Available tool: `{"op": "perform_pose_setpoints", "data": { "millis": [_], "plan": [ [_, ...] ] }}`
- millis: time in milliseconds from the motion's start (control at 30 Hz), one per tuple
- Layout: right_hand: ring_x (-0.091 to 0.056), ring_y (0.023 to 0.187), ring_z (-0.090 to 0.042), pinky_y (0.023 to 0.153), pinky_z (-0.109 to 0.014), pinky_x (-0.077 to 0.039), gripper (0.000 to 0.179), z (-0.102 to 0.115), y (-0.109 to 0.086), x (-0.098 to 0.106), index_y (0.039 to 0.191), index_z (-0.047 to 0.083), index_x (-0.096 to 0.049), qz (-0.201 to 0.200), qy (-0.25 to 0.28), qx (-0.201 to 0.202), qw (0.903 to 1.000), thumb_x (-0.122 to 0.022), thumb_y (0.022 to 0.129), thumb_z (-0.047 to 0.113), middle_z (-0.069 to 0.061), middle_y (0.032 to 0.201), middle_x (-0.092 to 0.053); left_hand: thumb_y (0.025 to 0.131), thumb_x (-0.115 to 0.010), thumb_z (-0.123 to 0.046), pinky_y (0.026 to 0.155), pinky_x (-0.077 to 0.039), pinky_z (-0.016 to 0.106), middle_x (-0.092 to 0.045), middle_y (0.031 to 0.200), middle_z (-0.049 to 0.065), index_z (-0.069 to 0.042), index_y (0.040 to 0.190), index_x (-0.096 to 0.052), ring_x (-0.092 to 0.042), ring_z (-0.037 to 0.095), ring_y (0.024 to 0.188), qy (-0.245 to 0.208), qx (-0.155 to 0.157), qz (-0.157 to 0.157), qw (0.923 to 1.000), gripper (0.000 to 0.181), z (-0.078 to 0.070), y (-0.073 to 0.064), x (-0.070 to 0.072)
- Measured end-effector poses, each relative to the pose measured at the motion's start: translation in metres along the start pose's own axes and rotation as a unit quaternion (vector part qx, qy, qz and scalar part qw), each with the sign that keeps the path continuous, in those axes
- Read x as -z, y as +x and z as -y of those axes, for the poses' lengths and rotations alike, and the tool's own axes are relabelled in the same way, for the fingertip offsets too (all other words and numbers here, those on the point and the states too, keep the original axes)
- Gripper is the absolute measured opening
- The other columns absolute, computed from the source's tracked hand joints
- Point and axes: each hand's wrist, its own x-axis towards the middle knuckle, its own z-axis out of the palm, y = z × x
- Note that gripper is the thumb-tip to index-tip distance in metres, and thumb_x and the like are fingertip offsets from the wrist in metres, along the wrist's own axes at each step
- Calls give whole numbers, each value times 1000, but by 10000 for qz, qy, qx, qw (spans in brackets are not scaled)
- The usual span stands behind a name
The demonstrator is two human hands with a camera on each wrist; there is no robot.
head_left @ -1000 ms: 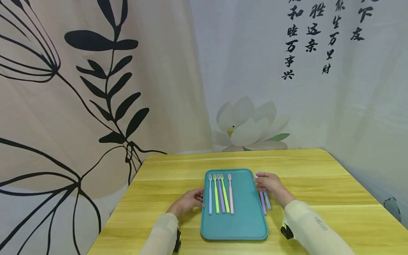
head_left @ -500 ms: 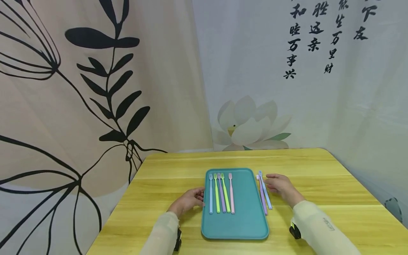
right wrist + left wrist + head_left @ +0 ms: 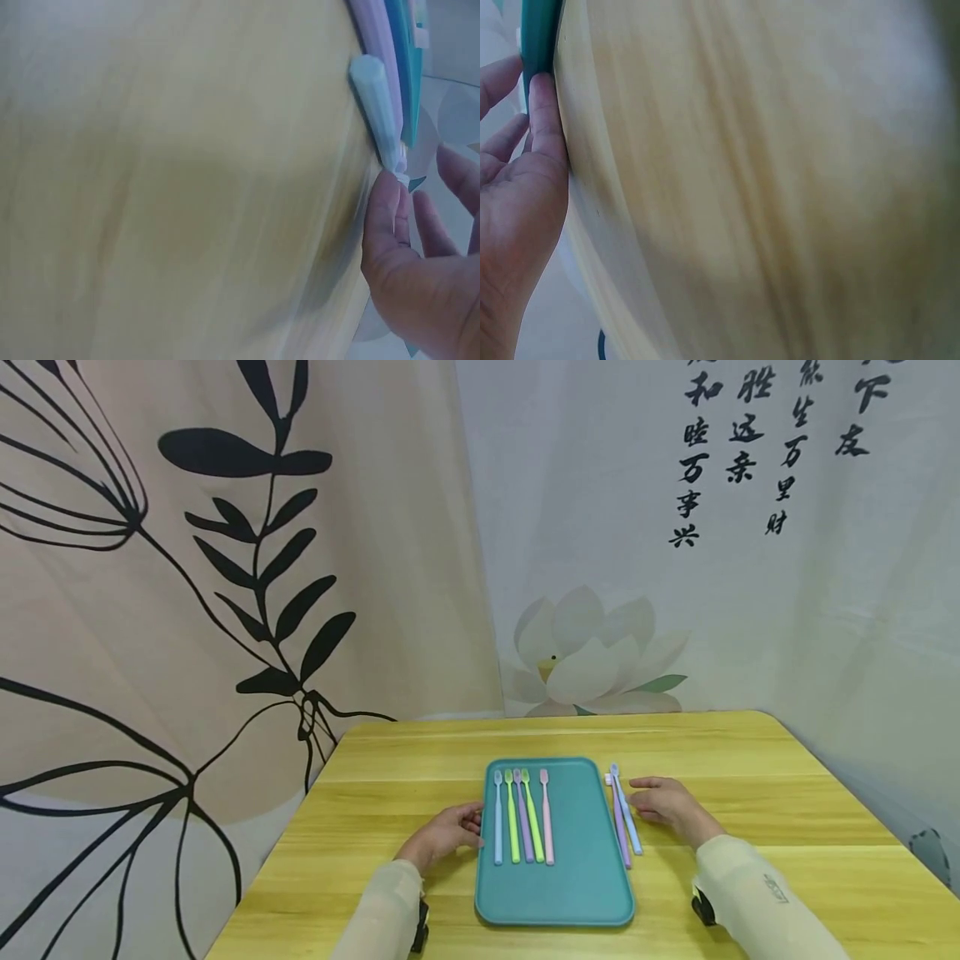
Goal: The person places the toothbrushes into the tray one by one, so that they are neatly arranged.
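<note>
My left hand (image 3: 444,835) rests at the left edge of a teal tray (image 3: 555,902). In the left wrist view its straight fingers touch the tray's rim (image 3: 540,34). On the tray lie several toothbrushes side by side: blue (image 3: 498,827), green (image 3: 513,827), purple (image 3: 523,827), another green (image 3: 534,822) and pink (image 3: 548,827). Right of the tray, a purple toothbrush (image 3: 621,835) and a blue toothbrush (image 3: 628,818) lie on the table, heads close together. My right hand (image 3: 671,806) is just right of these two, fingers relaxed and holding nothing.
All of this is on a yellow wood-grain table (image 3: 405,760). Behind it hangs a pale cloth backdrop (image 3: 420,568) with black plants, a lotus and dark writing.
My right hand has drawn back to the right from over the purple and blue toothbrushes beside the tray, leaving them on the table. My left hand stays at the tray's edge.
</note>
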Motion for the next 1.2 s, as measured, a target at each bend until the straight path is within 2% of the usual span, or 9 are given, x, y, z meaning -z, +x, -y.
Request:
{"op": "perform_pose_setpoints", "data": {
  "millis": [300,533,1000,1200],
  "plan": [
    [-57,93,-23,83,-34,-52,57,-4,3,1,138,-13,-45,7,-190,28,9998,-69,91,7,-15,110,-60,82,-71,7,89,-44,38,-55,113,14,7,147,-39,-50,25,98,-73,-51,51,9999,73,-3,-1,-1],
    [-54,78,-19,70,-29,-50,53,-6,5,-5,132,-14,-50,-167,-582,172,9980,-71,87,6,-7,88,-58,82,-71,8,89,-45,38,-55,113,14,8,147,-39,-50,25,99,-47,-49,13,10000,72,-2,0,-1],
    [-53,75,-19,67,-29,-48,44,-7,8,-11,128,-11,-55,-368,-746,24,9965,-69,89,5,-10,96,-60,82,-70,9,89,-44,37,-55,113,14,8,147,-40,-50,25,98,-67,-92,66,9999,72,-1,-1,-2],
    [-53,74,-19,67,-30,-48,43,-6,6,-12,126,-10,-56,-438,-749,41,9962,-69,88,3,-10,94,-60,82,-71,8,91,-44,38,-56,112,12,7,147,-40,-50,24,98,-47,-95,50,9999,72,1,0,-1]
  ]
}}
